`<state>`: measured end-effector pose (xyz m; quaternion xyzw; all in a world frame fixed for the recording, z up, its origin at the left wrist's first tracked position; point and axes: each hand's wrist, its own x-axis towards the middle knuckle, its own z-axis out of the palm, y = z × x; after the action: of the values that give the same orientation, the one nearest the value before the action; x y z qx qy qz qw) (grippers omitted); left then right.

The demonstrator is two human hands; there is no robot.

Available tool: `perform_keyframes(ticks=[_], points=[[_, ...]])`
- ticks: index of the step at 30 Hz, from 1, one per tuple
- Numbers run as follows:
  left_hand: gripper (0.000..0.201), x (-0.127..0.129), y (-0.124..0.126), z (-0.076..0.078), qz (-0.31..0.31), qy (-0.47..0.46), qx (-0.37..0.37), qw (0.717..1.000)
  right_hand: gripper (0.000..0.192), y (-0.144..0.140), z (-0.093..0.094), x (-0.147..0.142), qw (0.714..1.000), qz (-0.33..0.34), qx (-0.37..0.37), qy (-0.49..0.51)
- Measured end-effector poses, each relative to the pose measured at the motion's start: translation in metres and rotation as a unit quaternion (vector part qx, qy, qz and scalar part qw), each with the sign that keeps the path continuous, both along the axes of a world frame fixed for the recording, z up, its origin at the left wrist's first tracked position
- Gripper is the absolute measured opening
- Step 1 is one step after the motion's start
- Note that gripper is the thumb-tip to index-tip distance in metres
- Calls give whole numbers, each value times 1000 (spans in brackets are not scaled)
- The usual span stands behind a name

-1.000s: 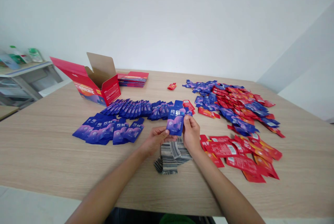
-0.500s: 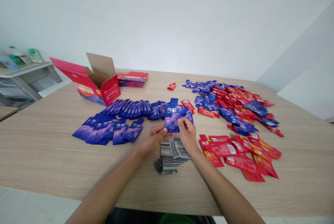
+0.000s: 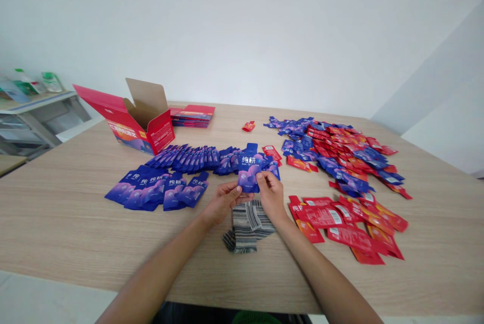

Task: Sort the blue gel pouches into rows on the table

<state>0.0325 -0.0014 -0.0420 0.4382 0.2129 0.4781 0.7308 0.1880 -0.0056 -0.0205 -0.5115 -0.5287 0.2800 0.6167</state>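
Just beyond the striped grey cloth (image 3: 247,225) on the pale wooden table (image 3: 68,218), the left hand (image 3: 223,203) and right hand (image 3: 270,195) both pinch one flat blue foil sachet (image 3: 249,170). Left of the cloth lie neat rows of blue sachets (image 3: 177,173), right of it sorted red sachets (image 3: 348,223). Beyond, a large mixed red-and-blue heap (image 3: 336,150) seems unsorted, so I'd judge roughly half remains.

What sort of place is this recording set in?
Probably a plain office or small packing room: a light wooden table strewn with blue foil sachets and red foil sachets, an open red cardboard box, and a grey shelf unit against bare white walls.
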Motion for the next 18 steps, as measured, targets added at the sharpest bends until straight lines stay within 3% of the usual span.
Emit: perform_keyframes(ticks=[9, 18], points=[[39, -4, 5, -5, 13, 48, 55, 997, 42, 2, -3, 0, 1000, 8, -12, -2], [52, -7, 8, 6, 151, 144, 145, 967, 35, -1, -9, -8, 998, 59, -25, -11]])
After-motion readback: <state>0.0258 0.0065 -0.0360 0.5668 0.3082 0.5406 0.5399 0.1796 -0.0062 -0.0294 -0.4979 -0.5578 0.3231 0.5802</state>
